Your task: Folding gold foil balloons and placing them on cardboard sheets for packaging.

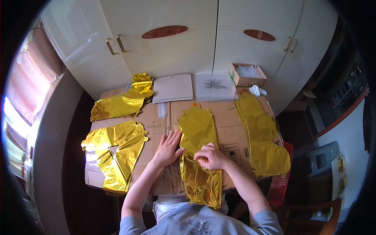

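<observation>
A flat gold foil balloon (197, 129) lies lengthwise before me, its near end crumpled and hanging over the cardboard's front edge. Along its left edge my left hand (167, 149) rests flat, fingers stretched out, with the thumb on the foil. My right hand (211, 156) is closed over the balloon's middle, thumb and fingers pinching at the foil. Whatever sits inside that pinch is hidden. To the left is another gold foil balloon (135, 145), folded with a gap in its middle. More gold foil balloons (121, 102) lie in a pile at the far left, and others (262, 141) at the right.
Flattened brown cardboard (156, 184) covers the table. At its back are grey-white card sheets (172, 88), a stack of transparent plastic bags (214, 86), a small box (250, 81) and crumpled white tissue (257, 91). White cabinets (168, 51) stand behind. A red basket (279, 188) is at the right.
</observation>
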### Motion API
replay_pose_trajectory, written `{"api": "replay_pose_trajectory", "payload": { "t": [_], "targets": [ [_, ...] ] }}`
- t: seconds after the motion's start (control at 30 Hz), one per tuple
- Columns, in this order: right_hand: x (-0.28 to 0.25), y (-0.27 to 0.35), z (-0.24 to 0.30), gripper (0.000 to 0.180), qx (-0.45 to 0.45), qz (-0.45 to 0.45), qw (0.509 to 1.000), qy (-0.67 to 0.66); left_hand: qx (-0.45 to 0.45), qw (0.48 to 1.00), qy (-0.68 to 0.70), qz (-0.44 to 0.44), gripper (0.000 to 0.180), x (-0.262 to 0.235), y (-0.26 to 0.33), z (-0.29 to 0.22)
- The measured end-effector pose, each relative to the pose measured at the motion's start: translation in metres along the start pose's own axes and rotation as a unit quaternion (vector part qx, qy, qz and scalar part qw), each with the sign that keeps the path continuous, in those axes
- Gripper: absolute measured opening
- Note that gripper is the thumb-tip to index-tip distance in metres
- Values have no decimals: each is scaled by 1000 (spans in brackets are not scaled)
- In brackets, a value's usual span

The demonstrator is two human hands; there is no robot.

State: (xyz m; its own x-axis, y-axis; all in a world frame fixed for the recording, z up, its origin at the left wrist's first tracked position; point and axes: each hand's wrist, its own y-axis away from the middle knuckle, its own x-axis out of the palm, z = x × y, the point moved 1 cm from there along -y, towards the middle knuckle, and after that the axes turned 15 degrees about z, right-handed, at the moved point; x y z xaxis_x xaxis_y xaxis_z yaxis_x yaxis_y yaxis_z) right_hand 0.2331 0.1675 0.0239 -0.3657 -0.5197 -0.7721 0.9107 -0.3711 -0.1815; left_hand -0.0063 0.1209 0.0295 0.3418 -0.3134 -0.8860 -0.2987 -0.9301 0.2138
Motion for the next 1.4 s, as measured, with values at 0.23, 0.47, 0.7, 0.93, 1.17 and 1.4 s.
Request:
{"api": "replay_pose_trajectory", "payload": {
  "t": [0.23,0.47,0.7,0.93,1.17,1.4],
  "targets": [
    [3,0,-6,26,10,21,999,-24,-15,996,48,-80,81,-4,10,-5],
    [-15,-9,3,39,8,14,990,-141,86,923,358,-117,79,33,51,-15],
    [2,-39,-10,24,-24,29,983,180,90,849,506,-128,65,50,56,-11],
    [8,-55,-22,23,-18,105,969,225,64,925,362,-91,72,43,50,-27],
    [18,-53,-30,36,9,111,968,224,94,948,291,-85,77,50,42,-47],
    [18,-53,-33,35,-7,75,969,237,90,982,145,-77,85,52,44,-62]
  ]
}}
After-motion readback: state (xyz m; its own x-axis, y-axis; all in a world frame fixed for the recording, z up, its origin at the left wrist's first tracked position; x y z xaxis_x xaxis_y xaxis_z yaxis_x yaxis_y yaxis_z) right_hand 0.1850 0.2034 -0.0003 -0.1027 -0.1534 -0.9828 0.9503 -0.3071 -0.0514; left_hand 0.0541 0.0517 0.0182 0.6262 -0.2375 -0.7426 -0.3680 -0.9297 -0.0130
